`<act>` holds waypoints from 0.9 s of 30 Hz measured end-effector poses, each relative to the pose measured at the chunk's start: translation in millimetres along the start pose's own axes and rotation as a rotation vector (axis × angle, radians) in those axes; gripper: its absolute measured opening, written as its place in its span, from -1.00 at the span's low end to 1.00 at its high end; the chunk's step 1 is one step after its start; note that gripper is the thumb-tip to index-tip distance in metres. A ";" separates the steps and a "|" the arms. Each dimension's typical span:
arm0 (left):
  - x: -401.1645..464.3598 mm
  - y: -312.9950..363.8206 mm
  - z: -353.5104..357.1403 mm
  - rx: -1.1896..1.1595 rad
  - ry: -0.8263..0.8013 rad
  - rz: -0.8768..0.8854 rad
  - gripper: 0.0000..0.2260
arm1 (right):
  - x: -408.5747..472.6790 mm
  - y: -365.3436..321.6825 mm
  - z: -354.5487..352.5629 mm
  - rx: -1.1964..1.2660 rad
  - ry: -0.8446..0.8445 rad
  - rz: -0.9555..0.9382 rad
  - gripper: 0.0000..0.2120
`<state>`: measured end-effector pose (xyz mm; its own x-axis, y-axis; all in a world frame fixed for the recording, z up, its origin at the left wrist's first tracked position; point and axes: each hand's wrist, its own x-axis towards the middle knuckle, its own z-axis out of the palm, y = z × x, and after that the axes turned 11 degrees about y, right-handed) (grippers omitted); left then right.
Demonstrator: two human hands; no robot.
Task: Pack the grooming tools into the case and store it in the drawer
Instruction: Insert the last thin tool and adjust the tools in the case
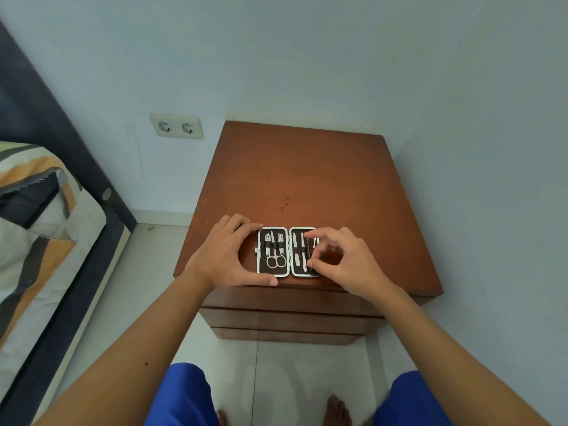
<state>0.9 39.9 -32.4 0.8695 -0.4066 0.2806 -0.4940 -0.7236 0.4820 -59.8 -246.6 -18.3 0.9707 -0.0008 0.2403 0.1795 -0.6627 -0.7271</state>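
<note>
Near the tabletop (307, 167) front edge lies the open case (288, 252), hinge running near-far; left hand (229, 256) grips its left half, right hand (344, 262) pinches a tool (314, 244) in its right half.

The light was soft, even and rather cool, with no hard shadows. A warm glow lay on the middle of the nightstand top (307, 179), fading to darker brown at its edges. Faint shadows sat under the left hand (227, 253) and right hand (347, 262). The wide lens bowed the walls and the bed frame (76, 179) near the edges. The forearms low in the frame looked slightly soft.
</note>
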 end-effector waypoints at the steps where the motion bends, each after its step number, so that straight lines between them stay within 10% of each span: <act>1: 0.0 0.0 0.2 0.000 0.002 0.001 0.08 | -1.8 -0.2 0.3 0.009 0.020 -0.001 -0.61; 27: -1.7 -0.3 -0.2 -0.003 0.006 0.005 0.09 | -22.8 -18.1 -2.5 0.436 0.007 0.537 -0.68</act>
<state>-0.4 41.0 -32.9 0.8667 -0.4072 0.2882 -0.4987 -0.7196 0.4832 -85.6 -236.4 -9.0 0.9421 -0.2509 -0.2224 -0.2768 -0.2077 -0.9382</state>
